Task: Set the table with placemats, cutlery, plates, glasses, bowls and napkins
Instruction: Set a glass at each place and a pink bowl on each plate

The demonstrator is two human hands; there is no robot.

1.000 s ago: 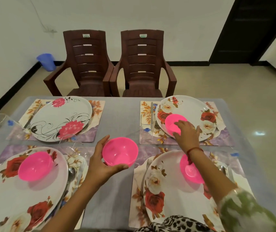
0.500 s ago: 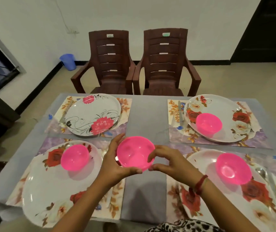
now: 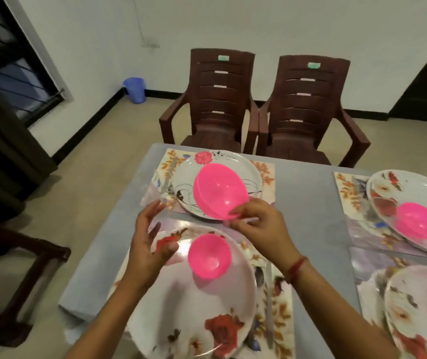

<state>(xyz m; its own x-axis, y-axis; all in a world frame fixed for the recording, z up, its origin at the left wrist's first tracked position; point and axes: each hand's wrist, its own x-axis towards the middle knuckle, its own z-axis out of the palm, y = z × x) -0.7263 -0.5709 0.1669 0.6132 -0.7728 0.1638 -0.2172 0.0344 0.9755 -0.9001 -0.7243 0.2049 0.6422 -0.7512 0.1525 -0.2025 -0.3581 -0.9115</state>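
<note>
My right hand [image 3: 257, 226] pinches the near rim of a pink bowl [image 3: 218, 190], held tilted above the far-left plate [image 3: 186, 177] with its pink flower print. That plate lies on a floral placemat [image 3: 265, 172]. My left hand [image 3: 150, 244] hovers open, fingers spread, over the left edge of the near-left plate [image 3: 181, 307], holding nothing. A second pink bowl [image 3: 208, 256] stands on that near-left plate. At the far right, a third pink bowl [image 3: 420, 224] sits on a rose-print plate [image 3: 393, 185]. A fourth plate [image 3: 414, 307] shows at the near right.
The grey table [image 3: 308, 211] carries cutlery: a knife [image 3: 168, 174] left of the far-left plate, a utensil [image 3: 269, 301] right of the near-left plate. Two brown chairs [image 3: 217, 99] stand beyond the far edge. A blue bin [image 3: 134, 89] is by the wall; a dark stool [image 3: 7, 268] stands left.
The pink bowl passed from my left hand to my right and moved forward over the far-left plate. My left hand let go and opened. The view swung left.
</note>
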